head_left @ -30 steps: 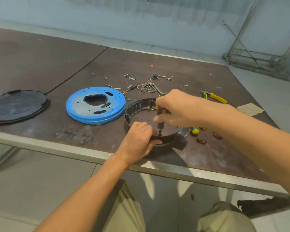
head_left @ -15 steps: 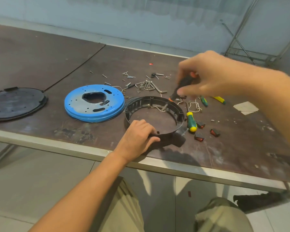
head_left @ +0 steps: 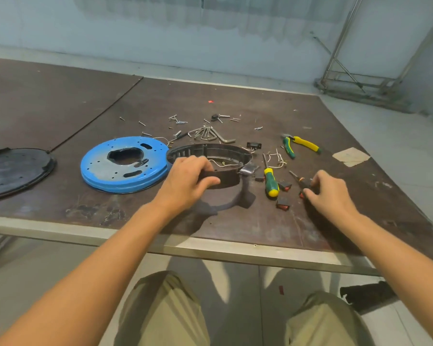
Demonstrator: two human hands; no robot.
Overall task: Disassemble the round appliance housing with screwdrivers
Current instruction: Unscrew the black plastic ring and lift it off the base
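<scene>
A dark ring-shaped housing (head_left: 225,152) is tilted up off the brown table (head_left: 260,221), its near edge raised. My left hand (head_left: 188,179) grips the ring's near left rim. My right hand (head_left: 328,192) rests low on the table to the right, fingers around the dark handle of a small screwdriver (head_left: 299,179) whose shaft lies flat and points away to the left. A green and yellow screwdriver (head_left: 270,179) lies between the ring and my right hand. A blue round plate (head_left: 124,164) lies left of the ring.
A black round cover (head_left: 13,171) lies at far left. Loose screws and hex keys (head_left: 208,133) are scattered behind the ring. Yellow-green pliers (head_left: 300,144), bent wires (head_left: 276,159) and small red switches (head_left: 283,204) lie at right. The table's metal front edge (head_left: 210,248) runs near my knees.
My right hand took the screwdriver out of the ring, swung up and right, then came down onto the table at right. My left hand has tilted the ring up off the table.
</scene>
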